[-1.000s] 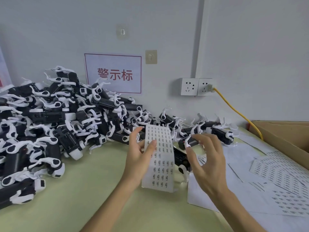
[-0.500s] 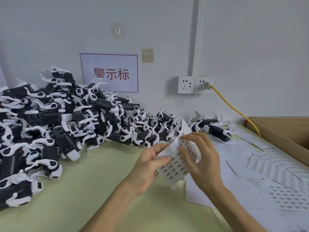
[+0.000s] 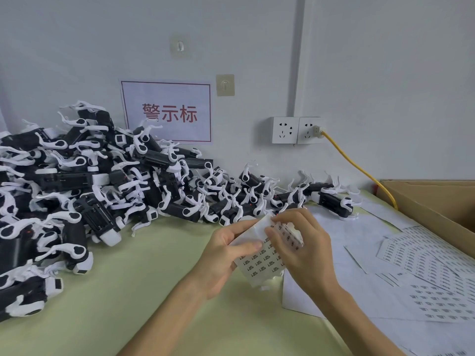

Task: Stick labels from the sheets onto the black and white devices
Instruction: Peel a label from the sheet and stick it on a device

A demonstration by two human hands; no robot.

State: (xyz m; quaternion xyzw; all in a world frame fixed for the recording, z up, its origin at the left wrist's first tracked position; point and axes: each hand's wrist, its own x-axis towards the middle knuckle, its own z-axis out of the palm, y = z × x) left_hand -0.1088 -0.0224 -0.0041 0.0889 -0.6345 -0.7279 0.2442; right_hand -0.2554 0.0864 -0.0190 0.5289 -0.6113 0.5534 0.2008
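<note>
**Both hands on one bent label sheet**

Near the middle of the pale green bench [image 3: 128, 291], the left hand [image 3: 223, 258] holds a label sheet [image 3: 262, 260], thumb laid across its face and fingers hidden beneath it. The right hand [image 3: 305, 247] covers the sheet's far right part, with thumb and curled fingers pinching the upturned far edge. Whether a single label sits between those fingertips cannot be made out, and the label print is too small to read.

The black and white devices [image 3: 90, 186] lie heaped against the wall from the far middle to the left, where the frame cuts the pile off. More sheets [image 3: 437, 273] are spread on the right of the bench, running out of view at the near right. A cardboard box [image 3: 437, 201] is partly cropped at the right edge.
</note>
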